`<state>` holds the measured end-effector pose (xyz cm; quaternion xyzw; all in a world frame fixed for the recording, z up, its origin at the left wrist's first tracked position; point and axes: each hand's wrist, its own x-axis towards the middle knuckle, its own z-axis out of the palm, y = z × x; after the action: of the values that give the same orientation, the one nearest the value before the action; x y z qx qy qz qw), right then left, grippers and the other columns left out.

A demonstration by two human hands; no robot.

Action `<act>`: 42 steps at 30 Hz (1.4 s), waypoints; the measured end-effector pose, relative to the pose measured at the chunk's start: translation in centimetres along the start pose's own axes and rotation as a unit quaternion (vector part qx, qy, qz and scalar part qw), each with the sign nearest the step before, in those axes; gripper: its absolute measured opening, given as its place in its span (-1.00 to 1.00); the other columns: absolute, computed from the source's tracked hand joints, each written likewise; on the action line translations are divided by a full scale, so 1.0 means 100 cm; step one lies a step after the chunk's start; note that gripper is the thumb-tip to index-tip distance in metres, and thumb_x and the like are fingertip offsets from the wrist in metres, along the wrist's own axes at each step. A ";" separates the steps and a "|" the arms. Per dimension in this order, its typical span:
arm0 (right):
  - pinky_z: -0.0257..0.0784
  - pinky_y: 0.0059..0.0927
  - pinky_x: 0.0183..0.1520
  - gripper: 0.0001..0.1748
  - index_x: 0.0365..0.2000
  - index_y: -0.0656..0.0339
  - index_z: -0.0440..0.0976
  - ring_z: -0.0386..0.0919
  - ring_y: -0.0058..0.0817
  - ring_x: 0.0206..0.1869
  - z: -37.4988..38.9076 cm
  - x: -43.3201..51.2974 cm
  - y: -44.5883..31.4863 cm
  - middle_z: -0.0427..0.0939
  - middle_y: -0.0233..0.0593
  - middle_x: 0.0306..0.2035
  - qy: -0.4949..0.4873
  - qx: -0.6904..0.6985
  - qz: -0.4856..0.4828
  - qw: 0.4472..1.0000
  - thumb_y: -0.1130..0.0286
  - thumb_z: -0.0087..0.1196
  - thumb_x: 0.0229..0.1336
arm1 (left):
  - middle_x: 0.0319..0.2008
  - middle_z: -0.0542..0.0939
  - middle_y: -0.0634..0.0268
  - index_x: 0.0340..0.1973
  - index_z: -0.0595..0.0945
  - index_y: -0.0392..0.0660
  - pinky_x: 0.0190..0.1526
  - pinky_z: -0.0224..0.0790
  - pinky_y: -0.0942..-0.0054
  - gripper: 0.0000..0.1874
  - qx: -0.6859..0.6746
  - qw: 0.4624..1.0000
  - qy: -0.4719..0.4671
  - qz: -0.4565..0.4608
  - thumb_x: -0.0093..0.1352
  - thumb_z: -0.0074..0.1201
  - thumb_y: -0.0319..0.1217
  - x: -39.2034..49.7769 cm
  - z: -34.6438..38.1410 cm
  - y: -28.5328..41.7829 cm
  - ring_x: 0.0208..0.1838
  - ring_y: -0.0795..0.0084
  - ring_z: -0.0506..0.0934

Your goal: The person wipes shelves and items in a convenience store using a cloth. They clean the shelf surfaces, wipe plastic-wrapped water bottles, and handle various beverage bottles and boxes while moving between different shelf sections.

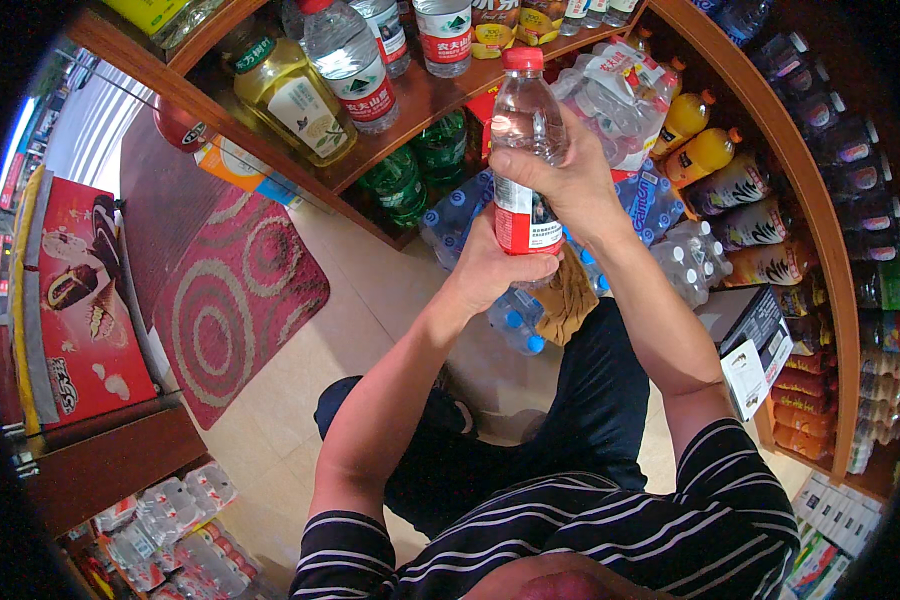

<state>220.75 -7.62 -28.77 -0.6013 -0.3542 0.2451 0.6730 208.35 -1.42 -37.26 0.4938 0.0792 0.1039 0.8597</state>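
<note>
I hold a clear plastic water bottle (529, 127) with a red cap and a red-and-white label, nearly upright, in both hands. My left hand (491, 259) is wrapped around its base. My right hand (574, 169) grips its middle from the other side, the thumb across the front of the label. Just below the hands, a brown cloth (568, 304) hangs or lies near the knee; what supports it is hidden. Blue-capped water bottles (516, 319) lie on the floor beside the cloth.
A wooden shelf (435, 105) ahead carries large Nongfu Spring bottles (356, 86) and a yellow drink bottle (292, 97). Shrink-wrapped bottles (611, 97) and orange juice bottles (701, 154) stand right. A patterned rug (247, 292) and a red ice-cream freezer (94, 300) are at left.
</note>
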 end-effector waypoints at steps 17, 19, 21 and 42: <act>0.52 -0.39 0.03 -0.32 0.00 0.36 0.52 0.61 -0.53 -0.12 -0.019 0.000 -0.002 0.67 -0.24 -0.17 -0.147 -0.091 0.059 0.983 0.27 0.51 -0.15 | -0.02 0.60 0.25 0.16 0.44 -0.21 0.06 0.49 0.35 -0.24 0.095 0.989 0.094 0.060 0.05 0.47 -0.53 0.005 -0.002 0.003 0.00 0.44 0.57; 0.54 -0.39 -0.01 -0.39 -0.05 0.33 0.56 0.63 -0.53 -0.15 -0.019 0.011 -0.002 0.69 -0.25 -0.20 -0.117 -0.161 0.062 0.978 0.28 0.49 -0.14 | 0.04 0.56 0.22 0.22 0.40 -0.22 0.10 0.46 0.33 -0.19 0.131 0.973 0.160 0.102 0.07 0.47 -0.51 0.010 -0.003 0.003 0.05 0.42 0.55; 0.54 -0.39 -0.01 -0.40 -0.07 0.30 0.57 0.63 -0.51 -0.15 -0.011 0.033 0.003 0.70 -0.24 -0.20 -0.039 -0.208 -0.084 0.974 0.26 0.49 -0.15 | 0.09 0.53 0.18 0.26 0.36 -0.24 0.12 0.44 0.31 -0.16 0.130 0.950 0.254 0.128 0.09 0.47 -0.48 0.018 -0.008 0.005 0.07 0.38 0.53; 0.47 -0.18 0.14 -0.02 0.16 0.34 0.32 0.53 0.01 0.02 0.055 0.106 0.109 0.52 0.04 0.00 0.086 -0.250 -0.220 0.939 0.16 0.57 -0.25 | 0.12 0.50 -0.02 0.32 0.28 -0.28 0.00 0.49 0.42 -0.20 0.166 0.942 0.291 -0.017 0.20 0.33 -0.62 0.006 -0.008 0.016 -0.05 0.36 0.59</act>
<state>224.29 5.60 -37.39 -0.6765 -0.4679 -0.0583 0.5657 208.63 0.15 -36.31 0.5767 0.3503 0.2138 0.7064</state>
